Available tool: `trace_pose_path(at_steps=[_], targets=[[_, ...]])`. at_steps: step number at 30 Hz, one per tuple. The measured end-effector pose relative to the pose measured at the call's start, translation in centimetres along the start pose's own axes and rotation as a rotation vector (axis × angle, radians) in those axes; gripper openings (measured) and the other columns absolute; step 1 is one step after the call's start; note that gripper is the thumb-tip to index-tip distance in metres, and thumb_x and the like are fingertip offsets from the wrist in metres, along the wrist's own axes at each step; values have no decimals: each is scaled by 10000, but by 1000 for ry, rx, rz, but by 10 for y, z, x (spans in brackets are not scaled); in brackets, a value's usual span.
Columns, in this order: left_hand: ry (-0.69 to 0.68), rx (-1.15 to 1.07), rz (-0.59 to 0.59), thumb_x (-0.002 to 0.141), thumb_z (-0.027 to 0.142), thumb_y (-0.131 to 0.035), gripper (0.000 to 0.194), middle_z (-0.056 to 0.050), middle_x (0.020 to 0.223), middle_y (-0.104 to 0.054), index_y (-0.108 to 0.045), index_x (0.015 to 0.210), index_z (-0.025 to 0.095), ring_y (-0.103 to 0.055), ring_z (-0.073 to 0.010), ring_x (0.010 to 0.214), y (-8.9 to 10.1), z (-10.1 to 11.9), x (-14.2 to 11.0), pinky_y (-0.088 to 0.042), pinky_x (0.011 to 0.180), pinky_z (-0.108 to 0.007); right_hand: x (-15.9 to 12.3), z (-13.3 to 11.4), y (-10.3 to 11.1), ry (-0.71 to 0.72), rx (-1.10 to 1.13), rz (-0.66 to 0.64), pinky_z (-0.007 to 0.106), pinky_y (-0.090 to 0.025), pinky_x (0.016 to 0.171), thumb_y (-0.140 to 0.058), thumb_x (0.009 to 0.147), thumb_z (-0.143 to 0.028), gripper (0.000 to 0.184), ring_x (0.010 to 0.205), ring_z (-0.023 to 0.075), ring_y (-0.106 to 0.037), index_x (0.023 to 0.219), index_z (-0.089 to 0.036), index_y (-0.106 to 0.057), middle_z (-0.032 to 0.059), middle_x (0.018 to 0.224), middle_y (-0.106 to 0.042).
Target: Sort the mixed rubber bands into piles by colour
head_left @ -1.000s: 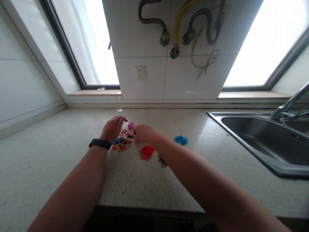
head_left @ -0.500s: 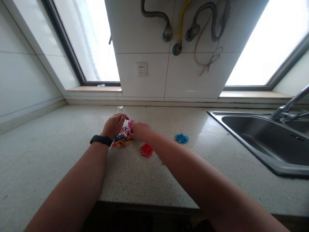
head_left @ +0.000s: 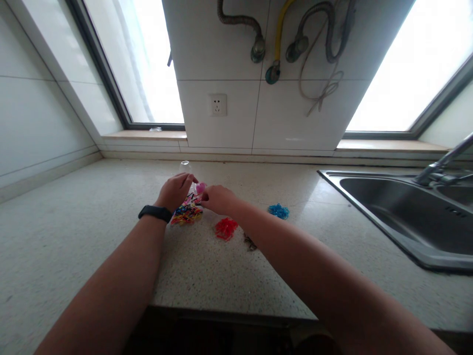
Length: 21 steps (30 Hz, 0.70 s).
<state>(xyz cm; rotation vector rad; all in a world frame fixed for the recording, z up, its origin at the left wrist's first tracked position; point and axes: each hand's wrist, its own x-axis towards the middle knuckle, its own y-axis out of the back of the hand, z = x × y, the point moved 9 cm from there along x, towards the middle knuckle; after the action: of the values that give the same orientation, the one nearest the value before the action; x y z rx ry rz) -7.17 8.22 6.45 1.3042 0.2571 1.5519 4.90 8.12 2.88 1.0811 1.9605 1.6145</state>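
A mixed pile of small, many-coloured bands [head_left: 187, 215], which look like rubber bands, lies on the counter. My left hand [head_left: 176, 191], with a dark wristband, is bent over the back of this pile; its fingers curl in, and what they hold is hidden. Facing it, my right hand [head_left: 219, 199] has its fingers pressed together at the pile's right edge, any held piece too small to name. Between the hands shows a small pink object [head_left: 200, 188] beside something clear. Closer to me sit a red heap [head_left: 225, 229] and a dark heap [head_left: 250, 242], partly behind my right forearm.
A blue heap [head_left: 278, 211] lies right of my right hand. Behind my left hand stands a clear cup [head_left: 185, 166]. The steel sink [head_left: 388, 207] is set into the counter [head_left: 207, 276] at right. Pipes and a socket [head_left: 218, 105] are on the wall.
My right hand has shifted slightly right and up, away from the pile. The forearm now uncovers more of the dark heap and covers the pink and yellow bits seen before. My left hand stays put.
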Motion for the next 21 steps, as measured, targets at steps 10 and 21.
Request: trace_pose_path(at_steps=[10,21], targets=[[-9,-9,-16,996,403,-326,471,-60,888,-705,-724,871,183,-630,-190,811,-4,2,-1,-445,718,-278,-49,36,47,-52,399,79,233,-405,637,-667,838,-242,158,678,116,-597,871,-122,-765,48,787,-733],[8,3,-32,986,412,-342,465,-59,881,-710,-729,868,183,-630,-183,786,-7,1,-2,-441,693,-269,-128,83,84,-174,729,191,238,-334,460,-699,815,-384,218,524,87,-436,845,-170,-731,-3,619,-587]])
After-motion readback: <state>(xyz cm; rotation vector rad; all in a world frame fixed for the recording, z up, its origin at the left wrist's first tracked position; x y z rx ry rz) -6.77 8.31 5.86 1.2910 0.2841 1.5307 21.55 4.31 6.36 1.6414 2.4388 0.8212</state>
